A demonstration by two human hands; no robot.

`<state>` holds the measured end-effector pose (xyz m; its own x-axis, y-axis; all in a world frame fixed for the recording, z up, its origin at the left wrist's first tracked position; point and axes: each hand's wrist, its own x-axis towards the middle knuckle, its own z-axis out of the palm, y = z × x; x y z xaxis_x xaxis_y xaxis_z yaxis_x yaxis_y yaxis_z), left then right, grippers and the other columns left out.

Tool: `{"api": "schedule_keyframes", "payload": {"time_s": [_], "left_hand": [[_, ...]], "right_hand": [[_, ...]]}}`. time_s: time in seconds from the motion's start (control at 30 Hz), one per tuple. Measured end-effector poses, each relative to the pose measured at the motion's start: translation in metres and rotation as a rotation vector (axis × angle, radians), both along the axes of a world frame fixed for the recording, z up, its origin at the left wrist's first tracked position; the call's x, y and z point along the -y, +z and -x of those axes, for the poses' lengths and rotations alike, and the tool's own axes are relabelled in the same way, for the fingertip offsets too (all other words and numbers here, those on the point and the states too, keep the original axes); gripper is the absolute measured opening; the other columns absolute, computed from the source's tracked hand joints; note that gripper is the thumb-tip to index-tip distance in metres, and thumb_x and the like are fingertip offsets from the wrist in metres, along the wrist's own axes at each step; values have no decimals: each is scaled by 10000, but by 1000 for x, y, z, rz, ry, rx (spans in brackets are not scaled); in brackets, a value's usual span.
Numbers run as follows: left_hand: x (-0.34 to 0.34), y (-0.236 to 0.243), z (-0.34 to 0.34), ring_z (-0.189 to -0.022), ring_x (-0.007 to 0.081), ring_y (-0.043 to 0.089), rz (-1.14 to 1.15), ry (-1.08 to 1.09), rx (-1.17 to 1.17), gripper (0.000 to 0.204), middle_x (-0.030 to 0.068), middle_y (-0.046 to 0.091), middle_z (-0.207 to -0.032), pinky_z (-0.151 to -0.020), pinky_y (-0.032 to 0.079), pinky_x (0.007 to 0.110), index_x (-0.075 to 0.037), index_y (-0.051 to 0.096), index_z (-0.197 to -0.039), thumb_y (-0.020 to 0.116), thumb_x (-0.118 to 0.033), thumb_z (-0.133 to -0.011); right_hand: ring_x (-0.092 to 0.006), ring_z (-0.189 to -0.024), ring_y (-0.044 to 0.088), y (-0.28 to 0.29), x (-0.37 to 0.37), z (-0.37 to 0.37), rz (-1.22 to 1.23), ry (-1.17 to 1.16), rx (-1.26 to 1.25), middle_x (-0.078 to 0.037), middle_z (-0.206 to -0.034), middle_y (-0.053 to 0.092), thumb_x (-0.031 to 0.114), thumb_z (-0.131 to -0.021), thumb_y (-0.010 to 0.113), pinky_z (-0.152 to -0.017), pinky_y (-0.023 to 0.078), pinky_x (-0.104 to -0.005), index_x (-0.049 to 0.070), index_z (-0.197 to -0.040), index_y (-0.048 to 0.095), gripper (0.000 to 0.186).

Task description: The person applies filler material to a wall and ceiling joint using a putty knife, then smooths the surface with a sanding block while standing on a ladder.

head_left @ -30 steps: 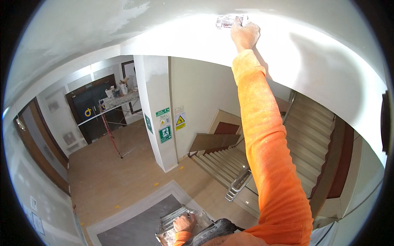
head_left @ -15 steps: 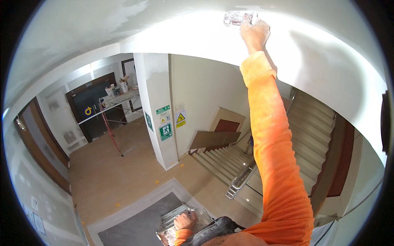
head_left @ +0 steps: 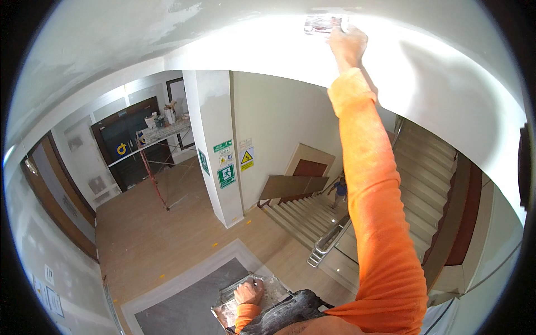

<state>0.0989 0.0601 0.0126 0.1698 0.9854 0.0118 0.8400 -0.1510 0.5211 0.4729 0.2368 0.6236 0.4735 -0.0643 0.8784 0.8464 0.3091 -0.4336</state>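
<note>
My right hand [head_left: 347,42] is raised high at the end of an orange sleeve. It is closed around a plaster-smeared trowel [head_left: 319,24], whose blade lies against the brightly lit white beam [head_left: 251,47] under the ceiling. Low in front of me, my left hand [head_left: 249,291] is closed on a flat plaster board [head_left: 272,287] with a shiny, smeared face. Its fingers curl at the board's upper part, and the exact grip is partly hidden. A dark grey strap or cloth [head_left: 296,310] crosses beside the board.
Below right, stairs [head_left: 296,220] descend past a metal handrail [head_left: 329,243]; a person [head_left: 338,190] is on them. A white pillar [head_left: 215,167] bears green signs. Farther left stands a scaffold [head_left: 159,134] with buckets on top. A dark grey mat [head_left: 190,301] lies on the floor.
The trowel has barely shifted along the beam. My left hand and the board have moved slightly, and the board's face catches the light differently. The person on the stairs shows more fully.
</note>
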Motion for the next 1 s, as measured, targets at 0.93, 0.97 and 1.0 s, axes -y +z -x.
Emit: {"api": "schedule_keyframes", "payload": {"time_s": [0.93,0.97,1.0], "left_hand": [[-1,1,-4,-828,427,720,9,-1,-26,403,239,734,-847,-811,537,532,-62,741,-904,577,-430,-900],[1,0,-3,-830,426,720,11,10,-35,404,240,735,-850,-813,537,531,-60,742,-909,577,-429,-900],[1,0,-4,-833,426,721,16,4,-48,405,240,735,-852,-815,537,530,-58,743,-913,577,-428,-899]], "right_hand": [[-242,-656,711,-15,64,1,-25,223,-12,-176,-786,721,336,-947,728,-628,577,-348,-90,-952,709,426],[-259,-693,724,-14,64,2,46,223,1,-198,-851,734,339,-947,734,-643,592,-356,-99,-1012,711,443],[-287,-728,726,-16,62,1,83,85,52,-214,-855,732,358,-941,732,-689,586,-375,-96,-991,716,457]]}}
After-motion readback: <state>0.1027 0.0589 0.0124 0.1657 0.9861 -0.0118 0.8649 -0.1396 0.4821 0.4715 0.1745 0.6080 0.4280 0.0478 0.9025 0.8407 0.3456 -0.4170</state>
